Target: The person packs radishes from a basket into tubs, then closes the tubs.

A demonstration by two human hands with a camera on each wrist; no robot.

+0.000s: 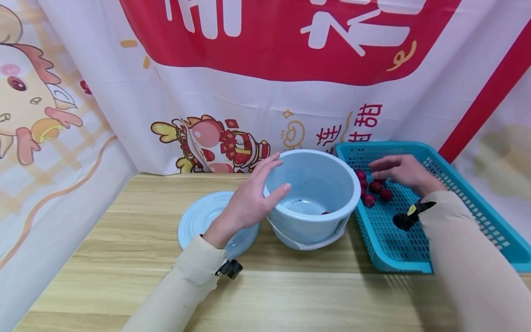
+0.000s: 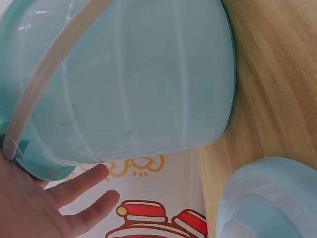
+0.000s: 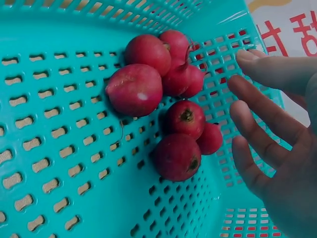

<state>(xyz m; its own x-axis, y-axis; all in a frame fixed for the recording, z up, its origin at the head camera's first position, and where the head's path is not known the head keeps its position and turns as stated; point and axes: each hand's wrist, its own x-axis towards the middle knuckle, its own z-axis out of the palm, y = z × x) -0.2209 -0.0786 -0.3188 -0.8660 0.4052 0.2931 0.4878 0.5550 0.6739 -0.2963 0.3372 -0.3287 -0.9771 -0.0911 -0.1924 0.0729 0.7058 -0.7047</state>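
Lid [image 1: 192, 221] flat on the tabletop [image 1: 290, 299], below the left grip [image 1: 249, 196], fingers spread apart at the rim of the blue bucket [image 1: 307, 231], just to its right; across to the red radishes [image 1: 375, 186], clustered just below and left of the right grip [image 1: 404, 171], fingers parted, clasping nothing, over the teal basket [image 1: 402, 267].

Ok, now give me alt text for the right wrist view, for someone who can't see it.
A right hand, empty and with fingers extended, is beside a cluster of red radishes in a teal basket. Red characters show on white cloth at upper right.
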